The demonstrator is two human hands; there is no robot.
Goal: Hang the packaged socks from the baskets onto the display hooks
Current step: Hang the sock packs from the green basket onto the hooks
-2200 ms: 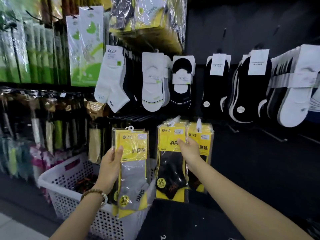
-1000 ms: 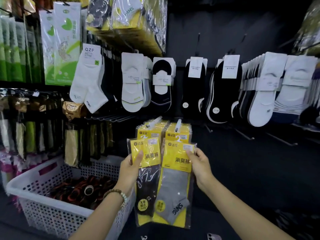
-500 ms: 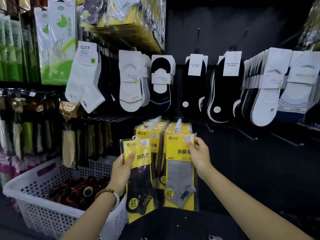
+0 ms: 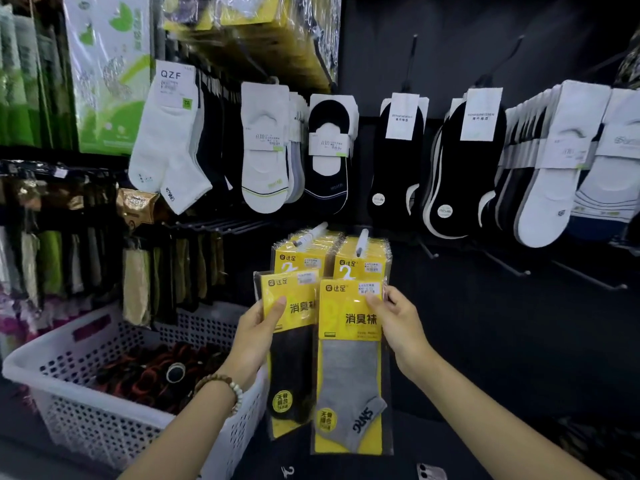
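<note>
Head view: left hand (image 4: 254,336) grips black-sock pack (image 4: 292,351), right hand (image 4: 398,322) grips grey-sock pack (image 4: 349,368)

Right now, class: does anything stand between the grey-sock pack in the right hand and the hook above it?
Nothing visible does. The right hand holds the grey-sock pack just below the right hook, whose white tip juts free in front of packs already hung there.

Black-sock pack (image 4: 292,351), grey-sock pack (image 4: 349,368) upright, side by side below hooks (image 4: 362,242).
</note>
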